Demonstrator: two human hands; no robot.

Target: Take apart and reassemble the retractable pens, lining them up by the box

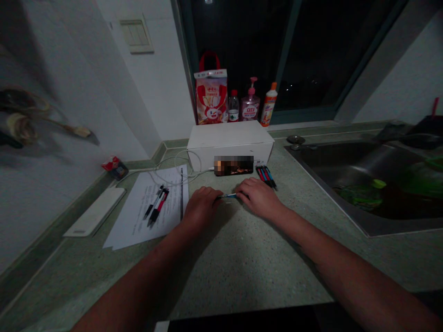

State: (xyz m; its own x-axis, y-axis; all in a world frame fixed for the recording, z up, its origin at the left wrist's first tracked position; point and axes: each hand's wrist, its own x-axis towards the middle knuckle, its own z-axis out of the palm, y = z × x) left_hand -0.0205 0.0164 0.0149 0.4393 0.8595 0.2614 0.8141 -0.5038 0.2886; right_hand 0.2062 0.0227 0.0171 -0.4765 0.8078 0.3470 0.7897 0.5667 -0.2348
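Between my two hands, just above the speckled green counter, lies a thin blue pen (229,195) held level. My left hand (203,203) closes its fingers on the pen's dark left end. At the other end my right hand (256,196) pinches it, covering that tip. Several pens (266,177) with red, blue and black barrels lie side by side just beyond my right hand. To the left, more pens (158,205), black, red and pale, rest on printed paper sheets (138,196). A phone (234,167) with a lit screen leans against a white box (231,138).
A white cable (162,170) loops from the phone over the paper. At far left are a white cutting board (95,213) and a small red packet (115,167). A steel sink (346,216) is on the right. Bottles (250,105) and a red bag (212,97) stand behind the box.
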